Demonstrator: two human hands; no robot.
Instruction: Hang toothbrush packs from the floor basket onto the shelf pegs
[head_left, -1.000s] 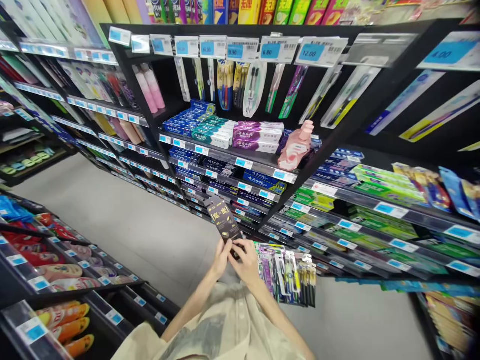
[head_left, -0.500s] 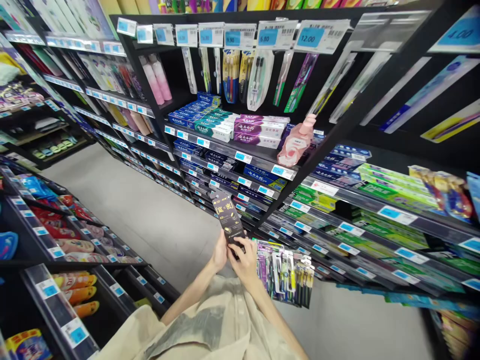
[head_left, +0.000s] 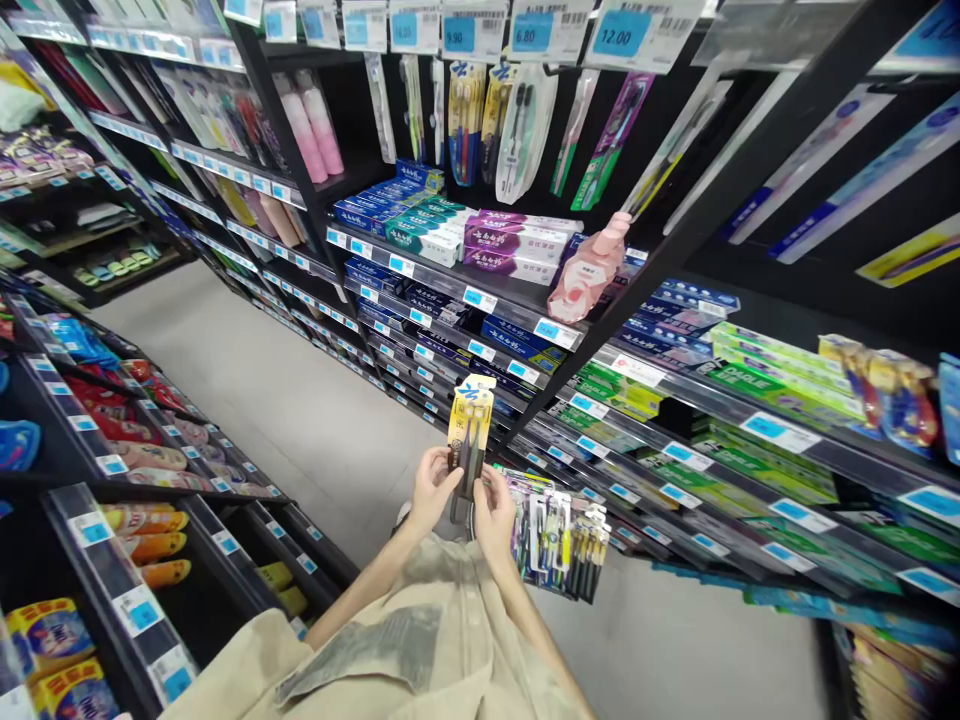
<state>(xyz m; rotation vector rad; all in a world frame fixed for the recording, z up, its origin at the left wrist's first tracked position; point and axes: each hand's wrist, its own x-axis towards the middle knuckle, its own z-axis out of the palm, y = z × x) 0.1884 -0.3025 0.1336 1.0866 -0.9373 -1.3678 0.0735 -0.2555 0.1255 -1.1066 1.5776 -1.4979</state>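
I've got open floor [head_left: 322, 420] left of the left hand [head_left: 435, 490]; hanging toothbrushes [head_left: 559, 545] crowd my right hand [head_left: 493, 510]. Ahead, bottle [head_left: 589, 275] and post [head_left: 664, 255] block the shelf's [head_left: 441, 284] right end.

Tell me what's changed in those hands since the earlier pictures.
The toothbrush pack looks turned over: its dark printed side showed before; now its yellow-topped front does. The right hand has moved its fingers from across the pack to its right edge. The left hand still holds the left side. The pink bottle and purple boxes stayed on the shelf.
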